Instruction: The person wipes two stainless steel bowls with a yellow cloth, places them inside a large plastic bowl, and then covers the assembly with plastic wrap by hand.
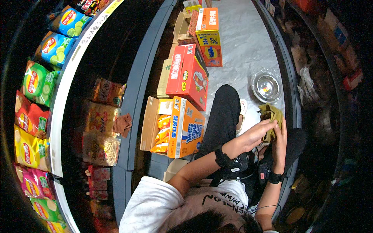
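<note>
A crumpled olive-green cloth (272,112) is bunched between my two hands, above my bent legs. My left hand (259,134) grips it from the left side, fingers pointing up toward its middle. Against the cloth's right side lies my right hand (280,139), with its fingers wrapped along the fabric. The lower part of the cloth is partly hidden by both hands. Just beyond the cloth, a round stainless steel bowl (266,87) sits on the grey floor, with clear plastic around its rim.
Left of my knee stand an open orange carton (186,128) of orange packets, a red carton (188,75) and an orange-yellow carton (208,38). Lay's chip bags (38,81) line a shelf edge (65,72) at far left. A dark shelf edge (291,72) runs close on the right.
</note>
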Motion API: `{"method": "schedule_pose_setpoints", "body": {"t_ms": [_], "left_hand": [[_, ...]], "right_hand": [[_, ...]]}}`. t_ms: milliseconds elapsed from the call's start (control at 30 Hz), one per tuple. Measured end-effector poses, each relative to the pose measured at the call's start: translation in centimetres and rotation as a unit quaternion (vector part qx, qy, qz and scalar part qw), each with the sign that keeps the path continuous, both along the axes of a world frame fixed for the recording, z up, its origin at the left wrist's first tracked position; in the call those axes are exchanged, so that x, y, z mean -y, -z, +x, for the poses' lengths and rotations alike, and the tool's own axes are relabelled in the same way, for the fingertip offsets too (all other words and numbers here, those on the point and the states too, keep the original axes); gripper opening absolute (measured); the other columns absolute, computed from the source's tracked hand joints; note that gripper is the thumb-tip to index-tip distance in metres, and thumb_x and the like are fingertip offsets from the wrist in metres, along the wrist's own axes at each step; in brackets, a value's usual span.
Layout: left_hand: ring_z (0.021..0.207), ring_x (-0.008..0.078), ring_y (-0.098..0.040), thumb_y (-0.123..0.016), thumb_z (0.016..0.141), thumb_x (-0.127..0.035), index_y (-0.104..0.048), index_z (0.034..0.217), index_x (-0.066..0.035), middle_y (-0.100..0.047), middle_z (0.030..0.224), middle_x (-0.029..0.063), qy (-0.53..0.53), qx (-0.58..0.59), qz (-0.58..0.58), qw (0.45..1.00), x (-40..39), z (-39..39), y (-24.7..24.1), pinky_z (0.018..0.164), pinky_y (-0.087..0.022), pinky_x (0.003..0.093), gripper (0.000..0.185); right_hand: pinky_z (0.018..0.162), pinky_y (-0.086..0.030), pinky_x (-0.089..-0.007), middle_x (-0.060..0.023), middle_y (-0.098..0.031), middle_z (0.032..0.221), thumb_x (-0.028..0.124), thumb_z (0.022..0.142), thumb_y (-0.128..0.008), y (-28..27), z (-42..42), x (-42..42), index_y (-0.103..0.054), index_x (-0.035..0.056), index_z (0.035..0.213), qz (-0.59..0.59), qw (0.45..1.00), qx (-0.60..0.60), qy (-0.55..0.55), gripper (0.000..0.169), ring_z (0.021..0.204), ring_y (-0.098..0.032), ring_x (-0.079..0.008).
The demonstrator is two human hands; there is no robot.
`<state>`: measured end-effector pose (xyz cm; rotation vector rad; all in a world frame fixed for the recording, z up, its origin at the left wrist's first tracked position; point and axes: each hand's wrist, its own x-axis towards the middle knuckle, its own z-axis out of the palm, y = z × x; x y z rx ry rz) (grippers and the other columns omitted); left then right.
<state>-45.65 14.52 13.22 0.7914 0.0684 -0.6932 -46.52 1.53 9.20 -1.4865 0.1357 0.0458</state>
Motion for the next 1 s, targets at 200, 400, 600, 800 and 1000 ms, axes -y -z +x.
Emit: {"method": "schedule_pose_setpoints", "body": {"t_ms": [200,400,600,800,1000], "left_hand": [[0.094,0.0135,-0.052,-0.039,0.092,-0.029,-0.046,0.114,-0.001,-0.055,0.102,0.0062,0.086,0.08,0.13,0.985,0.8,1.2,1.3,0.081,-0.042,0.0273,0.036],[0.101,0.0183,-0.053,-0.044,0.089,-0.026,-0.046,0.114,-0.001,-0.054,0.11,0.0085,0.011,0.058,0.04,0.997,-1.4,3.4,-2.1,0.089,-0.04,0.0313,0.035],[0.089,0.0214,-0.059,-0.048,0.085,-0.022,-0.05,0.107,-0.003,-0.059,0.098,0.0099,0.058,0.011,-0.075,0.995,-3.1,8.4,-5.6,0.081,-0.046,0.0403,0.028],[0.097,0.0274,-0.056,-0.044,0.087,-0.021,-0.048,0.11,0.001,-0.056,0.107,0.0156,0.192,0.04,-0.158,0.968,-3.2,11.6,-13.2,0.084,-0.045,0.0449,0.032],[0.103,0.0315,-0.052,-0.041,0.088,-0.019,-0.046,0.113,0.002,-0.052,0.112,0.0186,0.3,0.052,-0.174,0.936,-0.4,11.3,-19.1,0.088,-0.041,0.0493,0.033]], "right_hand": [[0.093,-0.034,-0.0298,-0.0126,-0.05,0.116,0.021,0.085,-0.041,4.9,0.5,2.8,-0.042,-0.0033,0.12,0.17,0.979,-0.082,0.079,0.042,0.105,-0.048,-0.0217],[0.098,-0.031,-0.0429,-0.0117,-0.044,0.125,0.023,0.082,-0.043,5.7,0.4,4.5,-0.04,0.0024,0.121,0.533,0.824,-0.173,0.084,0.045,0.116,-0.04,-0.0269],[0.095,-0.034,-0.0463,-0.0136,-0.048,0.12,0.017,0.079,-0.044,9.6,0.4,5.8,-0.044,0.0021,0.117,0.592,0.782,-0.139,0.137,0.041,0.112,-0.045,-0.0271],[0.094,-0.037,-0.0418,-0.015,-0.048,0.118,0.006,0.077,-0.048,15.0,1.2,4.2,-0.044,0.0019,0.116,0.58,0.796,-0.149,0.087,0.04,0.109,-0.047,-0.025],[0.097,-0.034,-0.0382,-0.0158,-0.047,0.119,0.014,0.082,-0.043,12.3,3.9,-0.8,-0.042,0.0017,0.119,0.595,0.789,-0.142,0.05,0.039,0.108,-0.046,-0.0285]]}}
